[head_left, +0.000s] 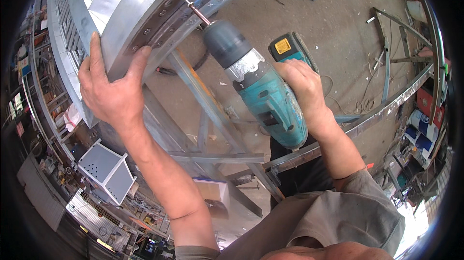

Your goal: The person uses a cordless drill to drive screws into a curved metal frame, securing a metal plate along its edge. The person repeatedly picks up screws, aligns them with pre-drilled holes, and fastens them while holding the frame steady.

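Right hand (303,86) is wrapping tight around the handle of a teal cordless drill (263,93), fingers closed on the grip, battery pack (287,47) sticking out just above the knuckles. Ahead of that grip, the grey chuck is pointing up-left and the driver bit (195,11) is meeting a dark perforated metal strip (174,11) that is running along the edge of a curved sheet-metal panel (125,4). Bit tip seems to be sitting at one of the holes or a screw there; too small to tell which.

Left hand (113,91) is pressing flat on the panel's lower edge, fingers spread over the face and thumb hooking round the rim close beside the strip, steadying rather than clamping.

Below both hands, a grey steel frame (212,115) of angled bars is crossing under the work. Further out, a concrete floor (338,14) is carrying scattered metal scraps and cable. A small white perforated box (106,170) is sitting down-left of the left forearm.

Risks, as a judgement: the drill is coming in at an angle, so the bit could cam out and skid along the strip toward the left thumb. The one-handed hold on the panel could let it shift and throw the hole off line.
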`<state>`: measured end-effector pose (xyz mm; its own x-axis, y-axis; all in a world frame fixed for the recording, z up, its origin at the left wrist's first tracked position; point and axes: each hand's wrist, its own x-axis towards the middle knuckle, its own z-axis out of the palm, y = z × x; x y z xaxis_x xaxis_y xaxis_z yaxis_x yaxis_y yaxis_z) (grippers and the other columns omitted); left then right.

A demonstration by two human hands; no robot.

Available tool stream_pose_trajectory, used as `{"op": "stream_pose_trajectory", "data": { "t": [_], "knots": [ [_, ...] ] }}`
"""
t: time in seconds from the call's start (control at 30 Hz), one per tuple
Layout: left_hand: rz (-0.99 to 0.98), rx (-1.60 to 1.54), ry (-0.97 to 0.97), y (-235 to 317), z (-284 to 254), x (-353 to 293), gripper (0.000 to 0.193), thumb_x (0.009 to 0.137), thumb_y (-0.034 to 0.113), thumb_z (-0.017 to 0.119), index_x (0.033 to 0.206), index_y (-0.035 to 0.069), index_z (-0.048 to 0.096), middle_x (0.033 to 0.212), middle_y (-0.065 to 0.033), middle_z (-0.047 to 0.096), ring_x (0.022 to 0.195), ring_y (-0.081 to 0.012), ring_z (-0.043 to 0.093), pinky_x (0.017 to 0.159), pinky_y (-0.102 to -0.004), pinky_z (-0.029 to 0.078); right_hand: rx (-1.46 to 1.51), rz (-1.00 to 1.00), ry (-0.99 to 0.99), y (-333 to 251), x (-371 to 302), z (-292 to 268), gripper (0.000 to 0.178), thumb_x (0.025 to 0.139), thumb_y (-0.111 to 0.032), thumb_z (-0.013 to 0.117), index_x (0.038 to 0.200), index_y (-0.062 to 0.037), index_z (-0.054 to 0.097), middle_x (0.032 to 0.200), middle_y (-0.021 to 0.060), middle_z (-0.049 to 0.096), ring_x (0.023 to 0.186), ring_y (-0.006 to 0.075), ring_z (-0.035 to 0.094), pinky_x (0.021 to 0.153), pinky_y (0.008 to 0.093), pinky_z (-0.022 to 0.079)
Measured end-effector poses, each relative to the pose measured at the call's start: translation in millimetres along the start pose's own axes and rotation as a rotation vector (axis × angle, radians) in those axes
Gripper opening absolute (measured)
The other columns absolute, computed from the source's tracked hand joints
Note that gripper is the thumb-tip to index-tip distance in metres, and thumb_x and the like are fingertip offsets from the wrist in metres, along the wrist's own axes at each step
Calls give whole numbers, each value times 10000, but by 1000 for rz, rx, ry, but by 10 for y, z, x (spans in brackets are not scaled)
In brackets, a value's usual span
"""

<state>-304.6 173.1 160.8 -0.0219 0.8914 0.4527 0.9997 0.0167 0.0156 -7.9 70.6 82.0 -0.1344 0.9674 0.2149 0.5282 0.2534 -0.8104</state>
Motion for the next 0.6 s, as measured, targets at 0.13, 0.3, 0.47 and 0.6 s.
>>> {"op": "stream_pose_trajectory", "data": {
  "t": [0.13, 0.3, 0.47, 0.6],
  "knots": [
    [-3, 12, 12, 3, 7, -7, 895, 583, 526, 952, 1393, 272, 672, 1227, -156, 655, 1125, -359, 648, 972, -493, 497, -10, 0, -19, 3, -15, -2, 340, 740, -172, 734, 1049, -48, 666, 838, 117, 648, 807, 335, 637, 738, 428, 484],
    [-12, -16, 2, 6, -6, -10, 896, 583, 526, 954, 1394, 267, 672, 1233, -160, 653, 1131, -363, 646, 974, -494, 495, 1, -12, -13, 14, -13, 15, 357, 737, -189, 737, 1056, -46, 663, 839, 118, 642, 806, 341, 631, 737, 429, 481],
    [-18, 14, -13, 6, -8, -9, 901, 586, 545, 947, 1394, 255, 674, 1244, -169, 648, 1144, -364, 640, 982, -497, 492, -5, -1, -33, 8, -13, -10, 356, 737, -194, 737, 1053, -46, 665, 844, 115, 643, 812, 338, 634, 739, 427, 481],
    [-11, 1, -4, 3, -6, 0, 909, 582, 550, 945, 1396, 253, 673, 1240, -168, 647, 1141, -361, 640, 987, -496, 491, -17, -14, -20, 3, 1, -9, 348, 735, -183, 737, 1050, -51, 671, 841, 110, 642, 808, 332, 634, 734, 424, 482]
  ]
}}
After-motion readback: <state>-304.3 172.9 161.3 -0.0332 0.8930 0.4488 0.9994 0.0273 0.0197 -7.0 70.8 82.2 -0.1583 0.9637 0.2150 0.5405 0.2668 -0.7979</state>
